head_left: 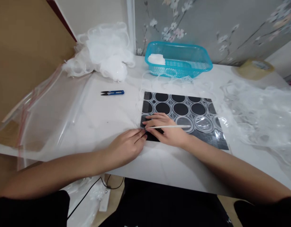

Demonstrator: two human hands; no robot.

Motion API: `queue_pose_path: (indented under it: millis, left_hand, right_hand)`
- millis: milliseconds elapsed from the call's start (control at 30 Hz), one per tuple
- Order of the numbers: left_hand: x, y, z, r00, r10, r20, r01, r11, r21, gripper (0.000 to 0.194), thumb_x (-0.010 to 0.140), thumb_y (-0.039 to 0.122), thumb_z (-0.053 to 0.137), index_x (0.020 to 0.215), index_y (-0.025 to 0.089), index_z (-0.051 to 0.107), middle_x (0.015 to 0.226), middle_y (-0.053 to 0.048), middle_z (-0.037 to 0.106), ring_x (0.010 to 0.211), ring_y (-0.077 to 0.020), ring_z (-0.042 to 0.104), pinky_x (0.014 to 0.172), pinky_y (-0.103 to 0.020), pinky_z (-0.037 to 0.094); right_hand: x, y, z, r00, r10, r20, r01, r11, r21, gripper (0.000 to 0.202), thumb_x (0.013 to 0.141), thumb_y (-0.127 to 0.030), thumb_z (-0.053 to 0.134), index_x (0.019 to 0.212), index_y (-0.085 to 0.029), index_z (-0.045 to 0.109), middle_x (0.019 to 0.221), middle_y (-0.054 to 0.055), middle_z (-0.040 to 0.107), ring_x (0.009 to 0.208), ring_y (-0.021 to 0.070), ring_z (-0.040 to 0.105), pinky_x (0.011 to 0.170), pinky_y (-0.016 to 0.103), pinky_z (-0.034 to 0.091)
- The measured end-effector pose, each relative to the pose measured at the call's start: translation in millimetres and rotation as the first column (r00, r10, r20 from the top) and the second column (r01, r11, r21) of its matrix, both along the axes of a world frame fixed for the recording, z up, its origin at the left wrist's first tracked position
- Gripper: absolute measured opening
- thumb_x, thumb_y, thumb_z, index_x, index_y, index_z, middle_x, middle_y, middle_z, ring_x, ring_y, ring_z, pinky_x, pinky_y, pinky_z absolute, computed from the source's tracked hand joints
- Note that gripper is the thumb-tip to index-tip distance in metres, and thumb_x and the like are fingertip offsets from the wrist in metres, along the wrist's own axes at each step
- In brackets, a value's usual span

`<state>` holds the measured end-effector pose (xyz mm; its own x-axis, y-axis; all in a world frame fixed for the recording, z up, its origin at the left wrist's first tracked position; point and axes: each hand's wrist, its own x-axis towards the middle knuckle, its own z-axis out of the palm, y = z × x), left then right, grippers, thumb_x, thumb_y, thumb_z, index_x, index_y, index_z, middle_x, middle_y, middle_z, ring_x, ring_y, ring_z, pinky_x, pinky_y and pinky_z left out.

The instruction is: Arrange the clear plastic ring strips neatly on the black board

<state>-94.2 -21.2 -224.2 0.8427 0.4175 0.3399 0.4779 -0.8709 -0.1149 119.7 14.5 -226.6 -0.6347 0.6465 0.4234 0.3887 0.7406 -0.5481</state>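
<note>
A black sheet (pixel 197 138) patterned with grey rings and black discs lies flat on the white table. Over its lower left part is my right hand (pixel 168 129), fingers bent and closed at the tips. A thin white stick (pixel 175 126) runs from those fingertips back across the hand to the right. My left hand (pixel 128 145) rests at the sheet's left edge, its fingers pressed together and its tips meeting the right fingertips. What the left fingers pinch, if anything, is hidden. Blue-handled thread snips (pixel 114 92) lie farther back on the left.
Behind the sheet stands a turquoise plastic basket (pixel 197 67) with a white bundle (pixel 156 59) inside. White translucent rings are heaped at the back left (pixel 107 50) and right (pixel 261 110). Clear plastic bags (pixel 55 107) lie left; a tape roll (pixel 255 68) sits at the far right.
</note>
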Motion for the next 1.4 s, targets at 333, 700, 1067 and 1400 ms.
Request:
queue_pose_path:
  millis: [333,700,1067,1400]
  left_hand:
    - [2.2,-2.5,3.3,0.996,0.022,0.083,-0.016,0.998,-0.064,0.029,0.096,0.013,0.039,0.105,0.005,0.066,0.110,-0.011,0.069,0.105,-0.0171,0.065,0.098,-0.028,0.050]
    - [17.9,0.0,14.3,0.995,-0.090,0.040,0.088,0.995,0.036,0.026,0.094,0.022,0.052,0.108,0.004,0.064,0.118,-0.018,0.065,0.110,-0.0271,0.062,0.094,-0.039,0.053]
    - [50.0,-1.4,8.7,0.991,-0.113,-0.078,0.121,0.985,0.120,0.045,0.098,0.040,0.042,0.109,0.001,0.063,0.112,-0.019,0.067,0.105,-0.0296,0.065,0.094,-0.040,0.050]
    - [47.9,-3.0,4.3,0.993,-0.106,-0.045,0.110,0.991,0.080,0.044,0.098,0.038,0.044,0.111,0.000,0.060,0.114,-0.023,0.065,0.108,-0.0301,0.063,0.096,-0.041,0.048]
  right_hand:
    - [19.9,39.5,30.5,0.896,-0.432,0.104,0.374,0.859,0.349,0.021,0.093,-0.016,0.041,0.092,-0.023,0.062,0.098,0.006,0.072,0.106,0.0259,0.063,0.111,0.059,0.024]
    - [43.8,-26.5,0.6,0.919,-0.391,-0.048,0.373,0.903,-0.211,0.014,0.093,-0.027,0.052,0.093,-0.021,0.065,0.095,0.005,0.070,0.102,0.0239,0.062,0.091,0.043,0.045]
    - [41.1,-26.1,1.5,0.885,-0.436,-0.165,0.330,0.836,-0.438,0.016,0.091,-0.031,0.056,0.090,-0.021,0.068,0.092,0.005,0.070,0.101,0.0222,0.063,0.087,0.037,0.049]
    - [41.6,-27.0,-0.3,0.891,-0.419,-0.174,0.317,0.849,-0.422,0.013,0.089,-0.029,0.058,0.087,-0.021,0.067,0.092,0.004,0.071,0.101,0.0221,0.063,0.088,0.038,0.049]
